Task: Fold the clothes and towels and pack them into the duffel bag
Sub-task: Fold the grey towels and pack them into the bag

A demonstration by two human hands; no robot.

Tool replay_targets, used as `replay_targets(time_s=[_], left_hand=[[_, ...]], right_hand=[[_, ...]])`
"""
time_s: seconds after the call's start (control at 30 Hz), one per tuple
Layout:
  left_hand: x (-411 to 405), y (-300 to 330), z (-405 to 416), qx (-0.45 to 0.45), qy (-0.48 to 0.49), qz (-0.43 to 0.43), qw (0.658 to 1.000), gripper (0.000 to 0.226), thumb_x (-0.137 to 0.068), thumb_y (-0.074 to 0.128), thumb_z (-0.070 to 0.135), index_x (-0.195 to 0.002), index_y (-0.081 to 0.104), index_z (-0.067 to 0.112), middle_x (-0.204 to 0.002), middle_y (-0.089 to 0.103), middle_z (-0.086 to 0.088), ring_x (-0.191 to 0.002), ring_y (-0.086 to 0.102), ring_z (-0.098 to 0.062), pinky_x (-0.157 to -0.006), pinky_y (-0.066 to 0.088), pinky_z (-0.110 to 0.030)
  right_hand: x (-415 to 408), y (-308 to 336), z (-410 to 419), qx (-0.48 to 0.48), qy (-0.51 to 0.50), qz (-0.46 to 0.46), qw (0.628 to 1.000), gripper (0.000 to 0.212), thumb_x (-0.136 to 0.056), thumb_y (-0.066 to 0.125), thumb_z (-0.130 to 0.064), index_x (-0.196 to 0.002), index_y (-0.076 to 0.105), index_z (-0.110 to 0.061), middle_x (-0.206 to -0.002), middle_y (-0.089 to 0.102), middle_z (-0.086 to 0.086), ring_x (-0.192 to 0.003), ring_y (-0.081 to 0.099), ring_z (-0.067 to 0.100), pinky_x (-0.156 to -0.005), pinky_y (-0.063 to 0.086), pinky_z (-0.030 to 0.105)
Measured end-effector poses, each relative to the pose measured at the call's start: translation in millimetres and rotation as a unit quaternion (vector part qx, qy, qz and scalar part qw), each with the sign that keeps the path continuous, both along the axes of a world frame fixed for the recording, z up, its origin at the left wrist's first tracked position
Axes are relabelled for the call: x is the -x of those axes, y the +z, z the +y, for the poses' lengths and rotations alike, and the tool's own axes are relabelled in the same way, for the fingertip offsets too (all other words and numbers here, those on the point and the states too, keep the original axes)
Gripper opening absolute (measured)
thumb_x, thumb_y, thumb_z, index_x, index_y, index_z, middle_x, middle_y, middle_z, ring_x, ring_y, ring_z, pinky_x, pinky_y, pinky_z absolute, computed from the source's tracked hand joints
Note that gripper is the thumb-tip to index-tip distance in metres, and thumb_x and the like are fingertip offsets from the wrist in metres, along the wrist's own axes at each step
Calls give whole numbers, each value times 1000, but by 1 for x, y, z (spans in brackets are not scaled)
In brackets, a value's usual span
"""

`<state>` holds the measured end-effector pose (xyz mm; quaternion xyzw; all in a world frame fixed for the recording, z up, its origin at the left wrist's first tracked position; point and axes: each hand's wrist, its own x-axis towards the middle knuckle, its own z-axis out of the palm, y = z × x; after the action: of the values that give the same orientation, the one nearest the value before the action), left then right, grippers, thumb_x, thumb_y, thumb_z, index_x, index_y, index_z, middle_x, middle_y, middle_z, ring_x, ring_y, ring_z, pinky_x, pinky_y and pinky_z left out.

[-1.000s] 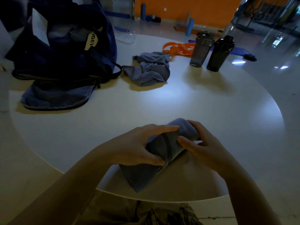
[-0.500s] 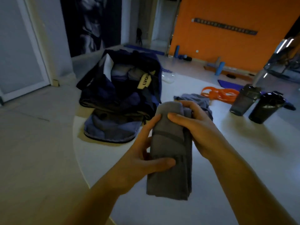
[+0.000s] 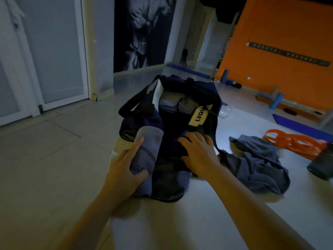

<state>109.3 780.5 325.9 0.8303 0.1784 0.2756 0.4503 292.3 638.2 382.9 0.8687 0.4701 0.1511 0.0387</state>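
We log the left hand (image 3: 124, 170) gripping a folded grey terry towel (image 3: 146, 152) at the near edge of the open navy fabric duffel bag (image 3: 180, 98). The right hand (image 3: 198, 152) lies flat on the bag's dark flap. A crumpled grey-blue cloth (image 3: 259, 163) lies at 3 o'clock from the bag on the white round table (image 3: 180, 222).

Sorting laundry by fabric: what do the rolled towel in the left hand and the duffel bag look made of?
Rolled towel: soft matte grey cloth, likely cotton terry; it bends thickly and shows a woven band. Duffel bag: dark navy woven synthetic, probably nylon or polyester; its sides slump without sheen. The dim light leaves both uncertain.
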Motion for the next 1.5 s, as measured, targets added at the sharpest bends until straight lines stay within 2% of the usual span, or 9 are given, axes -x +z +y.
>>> replay_targets(time_s=[0.17,0.4,0.57,0.73,0.97,1.2,1.33,1.4,1.5], left_hand=[[0,-2,-1,12,13,-26,1000,81,-76,66,32,-141,20,48,-111,40,19,-84,51,9,-60,42,-10],[11,-1,-10,32,6,-8,999,83,-69,59,39,-139,17,54,-108,40,24,-86,53,-3,-64,46,-22],[38,2,-47,53,-32,-12,998,83,-72,65,41,-138,17,57,-112,38,29,-90,51,11,-71,49,-18],[86,17,-94,171,-41,-43,983,80,-81,73,10,-123,37,68,-117,34,43,-88,53,20,-67,51,-12],[119,76,-132,302,-199,-108,926,75,-50,76,30,-116,56,60,-117,65,16,-101,67,-15,-76,57,-25],[111,90,-165,376,-317,-160,856,82,-61,86,26,-134,50,42,-127,62,3,-111,63,-27,-83,56,-36],[109,93,-174,376,-318,-164,855,92,-59,88,30,-138,44,44,-131,59,2,-114,61,-26,-83,55,-35],[107,95,-177,363,-308,-162,864,93,-58,86,25,-137,43,47,-129,60,1,-112,62,-26,-81,55,-35],[105,98,-180,349,-262,-163,885,82,-61,77,20,-129,47,54,-127,61,7,-108,65,-19,-77,56,-29]], right_hand=[[-16,-17,7,-130,36,1,991,31,-85,52,-11,-111,67,-17,-97,67,7,-92,63,31,-92,38,42],[-1,-25,-20,-177,64,-31,982,22,-72,58,-13,-87,73,-18,-66,64,0,-56,64,22,-75,51,43],[25,-40,-60,-208,59,-29,976,22,-77,58,-13,-91,74,-17,-70,68,0,-61,66,20,-80,50,39],[74,-43,-121,-201,90,-30,975,30,-85,44,-22,-95,72,-19,-82,70,-4,-73,68,15,-91,39,31],[155,-32,-216,-134,115,-24,984,19,-77,62,-20,-92,74,-19,-87,73,-4,-84,71,15,-89,39,28],[207,20,-255,-132,110,79,982,45,-93,33,-63,-128,47,-38,-105,66,-21,-96,53,-5,-86,42,15],[213,52,-236,-344,104,298,884,61,-81,38,-78,-136,19,-62,-118,60,-26,-107,56,-8,-85,44,6],[211,56,-219,-412,141,411,801,65,-80,44,-76,-137,16,-62,-113,65,-18,-103,63,4,-88,47,12],[213,65,-194,-460,177,466,735,70,-81,56,-63,-138,16,-55,-113,64,-17,-98,66,5,-81,50,14]])
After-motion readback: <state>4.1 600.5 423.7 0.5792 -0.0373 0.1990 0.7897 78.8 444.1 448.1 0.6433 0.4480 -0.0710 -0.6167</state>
